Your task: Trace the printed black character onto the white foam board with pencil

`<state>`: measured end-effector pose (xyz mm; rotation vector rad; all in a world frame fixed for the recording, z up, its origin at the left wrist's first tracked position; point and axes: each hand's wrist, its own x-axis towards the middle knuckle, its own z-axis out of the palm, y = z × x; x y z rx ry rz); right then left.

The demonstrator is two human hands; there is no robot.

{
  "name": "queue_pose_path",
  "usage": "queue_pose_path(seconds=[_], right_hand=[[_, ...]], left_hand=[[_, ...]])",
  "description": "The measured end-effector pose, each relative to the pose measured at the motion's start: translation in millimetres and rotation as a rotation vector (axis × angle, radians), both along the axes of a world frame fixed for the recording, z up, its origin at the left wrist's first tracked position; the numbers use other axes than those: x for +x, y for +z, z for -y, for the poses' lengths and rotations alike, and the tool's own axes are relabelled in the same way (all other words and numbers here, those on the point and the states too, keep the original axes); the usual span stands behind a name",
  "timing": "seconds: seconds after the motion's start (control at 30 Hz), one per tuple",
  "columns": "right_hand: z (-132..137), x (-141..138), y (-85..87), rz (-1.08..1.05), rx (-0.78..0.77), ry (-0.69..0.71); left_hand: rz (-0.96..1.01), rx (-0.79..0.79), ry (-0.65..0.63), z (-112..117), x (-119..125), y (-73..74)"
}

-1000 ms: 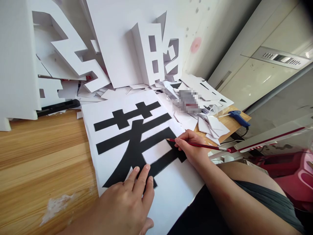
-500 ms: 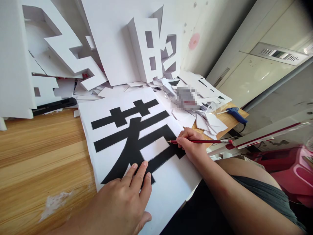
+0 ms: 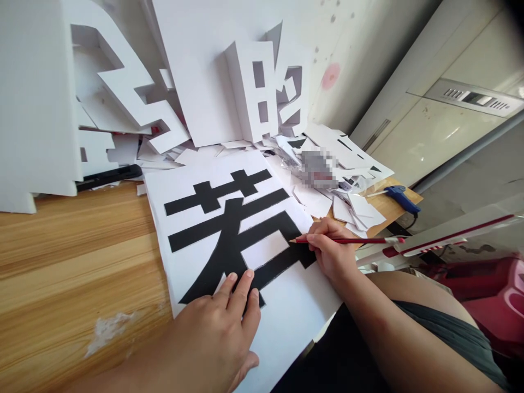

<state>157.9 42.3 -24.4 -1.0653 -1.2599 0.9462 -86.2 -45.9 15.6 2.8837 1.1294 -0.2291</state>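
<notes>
A black paper character (image 3: 233, 229) lies on a white board (image 3: 282, 319) in front of me. My left hand (image 3: 223, 322) rests with its fingers stretched out, the fingertips on the lower part of the character. In my right hand (image 3: 331, 251) is a red pencil (image 3: 360, 240), pinched between thumb and fingers. Its tip meets the right edge of the character's white inner opening, and the shaft points off to the right. Thin grey lines run along some of the character's edges.
White three-dimensional characters (image 3: 262, 98) stand at the back against a white panel (image 3: 196, 71). Paper offcuts (image 3: 313, 202) lie beyond the board. A blue glue gun (image 3: 401, 197) sits at the wooden table's (image 3: 82, 262) right end. A pink plastic object (image 3: 491, 295) is at far right.
The whole view has shifted, so everything appears a little further right. The pencil tip stays near the inner opening's right edge, slightly lower along it; my left hand keeps its place on the character.
</notes>
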Motion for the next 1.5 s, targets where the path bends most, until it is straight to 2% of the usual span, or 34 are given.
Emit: queue_pose_path(seconds=[0.1, 0.2, 0.33, 0.43, 0.63, 0.77, 1.1, 1.5], right_hand=[[9.1, -10.3, 3.6, 0.168, -0.008, 0.013], [21.3, -32.5, 10.1, 0.321, -0.047, 0.118], [31.6, -60.2, 13.4, 0.390, -0.067, 0.129], [33.0, -66.9, 10.9, 0.442, -0.082, 0.129], [32.9, -65.2, 5.5, 0.486, -0.050, 0.201], [31.5, -65.6, 3.9, 0.555, 0.009, 0.188], [28.4, -63.1, 7.6, 0.537, -0.064, 0.033], [18.5, -36.0, 11.3, 0.565, -0.159, -0.099]], left_hand=[[0.019, 0.000, -0.009, 0.8, 0.4, -1.0], [0.048, 0.019, -0.022, 1.3, -0.3, -2.9], [0.074, 0.042, -0.017, 2.1, -1.1, -4.2], [0.075, 0.045, -0.027, 3.0, 0.7, -5.0], [0.049, 0.021, 0.003, 2.7, 5.8, -7.1], [0.043, -0.004, -0.018, 2.2, 5.2, -8.2], [0.037, -0.030, -0.005, 0.1, 4.2, -8.5], [0.038, -0.023, 0.003, 0.4, 2.6, -1.0]])
